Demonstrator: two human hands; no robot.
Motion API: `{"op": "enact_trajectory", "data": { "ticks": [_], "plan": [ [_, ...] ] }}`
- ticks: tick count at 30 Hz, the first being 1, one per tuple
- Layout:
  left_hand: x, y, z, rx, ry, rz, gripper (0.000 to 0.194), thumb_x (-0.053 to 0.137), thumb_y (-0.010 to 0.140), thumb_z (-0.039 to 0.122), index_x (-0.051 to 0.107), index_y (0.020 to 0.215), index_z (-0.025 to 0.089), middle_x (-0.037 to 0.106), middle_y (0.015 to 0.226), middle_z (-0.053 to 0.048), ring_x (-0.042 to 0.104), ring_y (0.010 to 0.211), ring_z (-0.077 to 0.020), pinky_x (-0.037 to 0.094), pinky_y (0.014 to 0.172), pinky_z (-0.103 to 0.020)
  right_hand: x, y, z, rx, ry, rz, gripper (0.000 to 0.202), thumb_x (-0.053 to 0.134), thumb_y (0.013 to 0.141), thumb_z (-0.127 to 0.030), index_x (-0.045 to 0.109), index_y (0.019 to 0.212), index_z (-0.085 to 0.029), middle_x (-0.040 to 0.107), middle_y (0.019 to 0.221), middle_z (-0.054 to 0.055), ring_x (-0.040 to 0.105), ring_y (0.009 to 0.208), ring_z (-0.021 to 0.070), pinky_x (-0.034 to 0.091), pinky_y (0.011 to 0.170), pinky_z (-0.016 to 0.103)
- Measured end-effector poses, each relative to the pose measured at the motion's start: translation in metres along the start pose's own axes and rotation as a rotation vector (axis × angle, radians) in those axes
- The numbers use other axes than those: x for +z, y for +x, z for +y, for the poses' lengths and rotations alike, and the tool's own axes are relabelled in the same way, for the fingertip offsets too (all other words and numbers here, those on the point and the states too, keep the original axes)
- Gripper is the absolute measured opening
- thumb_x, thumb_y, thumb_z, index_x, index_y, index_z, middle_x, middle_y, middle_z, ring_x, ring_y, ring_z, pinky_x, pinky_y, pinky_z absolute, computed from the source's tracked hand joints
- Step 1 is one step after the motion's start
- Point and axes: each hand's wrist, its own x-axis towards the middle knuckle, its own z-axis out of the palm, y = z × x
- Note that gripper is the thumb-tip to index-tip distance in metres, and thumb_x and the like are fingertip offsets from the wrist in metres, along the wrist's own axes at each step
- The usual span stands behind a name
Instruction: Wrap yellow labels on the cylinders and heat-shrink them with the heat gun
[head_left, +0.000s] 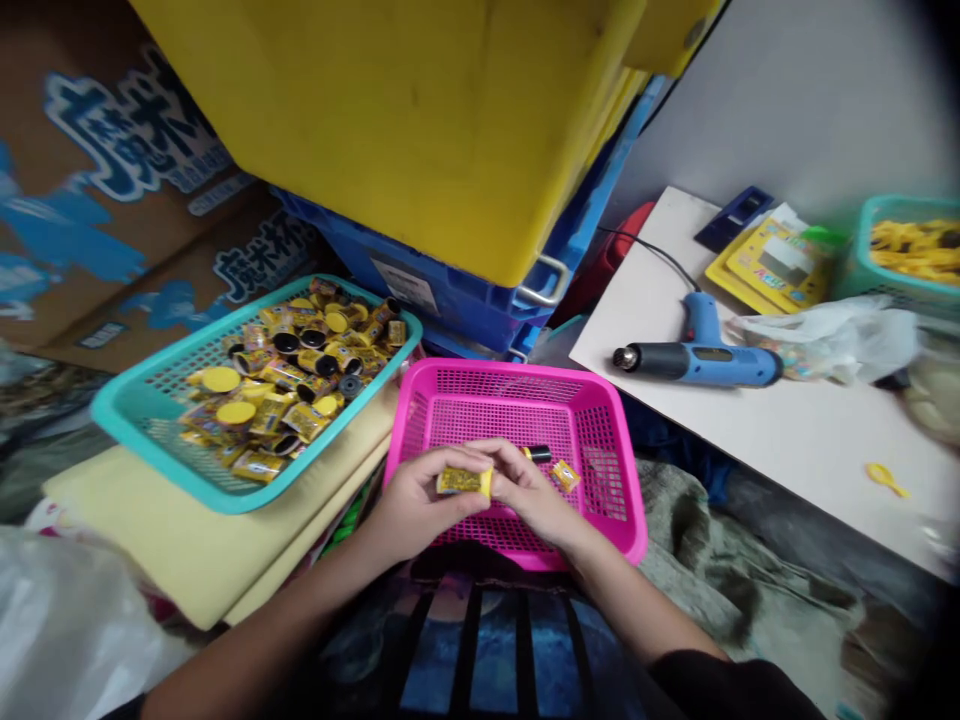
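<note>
Over the pink basket (634, 490), my left hand (411, 500) is closed around a small yellow bottle (459, 481) with a printed label, lying on its side. My right hand (531, 497) has its fingers closed at the bottle's yellow right end, touching it. Behind the right hand, in the basket, lie a black cylinder (538, 453) and a small yellow printed piece (565, 476). On the left, a teal basket (124, 430) is heaped with similar small yellow bottles (274, 408), some showing black ends and some yellow discs.
The teal basket rests on folded yellow cloth (150, 530). Ahead stand a large yellow bin (420, 110) and blue crates (457, 300). A white table (795, 450) on the right carries a blue heat gun (697, 360), a plastic bag (847, 340) and a green basket (862, 250) of yellow pieces.
</note>
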Motion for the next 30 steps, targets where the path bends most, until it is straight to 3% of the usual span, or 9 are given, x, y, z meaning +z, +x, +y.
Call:
{"op": "enact_trajectory", "data": {
  "ticks": [4, 7, 10, 13, 23, 27, 30],
  "plan": [
    [-0.003, -0.001, 0.008, -0.124, -0.095, -0.053, 0.032, 0.081, 0.069, 0.017, 0.072, 0.1, 0.022, 0.074, 0.106, -0.004, 0.07, 0.092, -0.0157, 0.056, 0.082, -0.026, 0.0, 0.004, -0.001, 0.003, 0.002, 0.008, 0.057, 0.064, 0.082, -0.056, 0.049, 0.122, -0.018, 0.053, 0.123, 0.007, 0.056, 0.113, 0.0096, 0.046, 0.094, 0.018],
    [-0.003, -0.004, 0.013, -0.185, -0.141, -0.007, 0.032, 0.082, 0.069, 0.017, 0.072, 0.1, 0.02, 0.074, 0.098, -0.003, 0.069, 0.086, -0.0136, 0.054, 0.077, -0.024, 0.001, 0.003, -0.001, 0.027, 0.029, -0.033, 0.059, 0.06, 0.085, -0.059, 0.048, 0.127, -0.019, 0.051, 0.127, 0.008, 0.055, 0.117, 0.0122, 0.045, 0.096, 0.02],
    [-0.001, -0.005, 0.014, -0.231, -0.15, 0.016, 0.032, 0.083, 0.067, 0.017, 0.073, 0.098, 0.02, 0.074, 0.099, -0.003, 0.069, 0.086, -0.0133, 0.053, 0.077, -0.023, 0.001, -0.002, 0.001, 0.068, 0.068, -0.059, 0.063, 0.059, 0.084, -0.062, 0.046, 0.129, -0.019, 0.049, 0.128, 0.01, 0.055, 0.115, 0.0138, 0.046, 0.093, 0.022],
    [0.001, -0.004, 0.01, -0.254, -0.124, -0.034, 0.033, 0.084, 0.066, 0.02, 0.074, 0.097, 0.019, 0.075, 0.099, -0.005, 0.069, 0.085, -0.0147, 0.053, 0.076, -0.025, 0.001, -0.007, 0.006, 0.087, 0.102, -0.053, 0.067, 0.063, 0.081, -0.063, 0.045, 0.128, -0.019, 0.048, 0.13, 0.011, 0.055, 0.115, 0.0142, 0.046, 0.095, 0.024],
    [0.002, 0.005, 0.005, -0.19, 0.087, -0.148, 0.032, 0.082, 0.066, 0.024, 0.075, 0.096, 0.018, 0.075, 0.104, -0.008, 0.07, 0.092, -0.02, 0.055, 0.085, -0.034, -0.005, -0.01, 0.013, 0.088, 0.102, -0.025, 0.075, 0.07, 0.071, -0.067, 0.043, 0.117, -0.014, 0.055, 0.114, 0.009, 0.057, 0.099, 0.0091, 0.047, 0.085, 0.02],
    [0.001, 0.012, 0.007, -0.145, 0.08, -0.147, 0.028, 0.08, 0.07, 0.022, 0.073, 0.096, 0.02, 0.072, 0.105, -0.007, 0.069, 0.096, -0.0194, 0.056, 0.083, -0.033, -0.01, -0.009, 0.005, 0.048, 0.048, 0.024, 0.067, 0.07, 0.075, -0.059, 0.043, 0.119, -0.016, 0.053, 0.12, 0.009, 0.056, 0.106, 0.0096, 0.048, 0.091, 0.022],
    [0.001, 0.014, 0.008, -0.063, 0.061, -0.135, 0.019, 0.079, 0.072, 0.022, 0.073, 0.09, 0.02, 0.07, 0.11, -0.008, 0.065, 0.108, -0.0209, 0.055, 0.09, -0.035, -0.011, -0.009, 0.0, 0.004, 0.024, 0.07, 0.066, 0.069, 0.078, -0.056, 0.042, 0.125, -0.018, 0.048, 0.128, 0.009, 0.052, 0.115, 0.01, 0.047, 0.098, 0.024]
  ]
}}
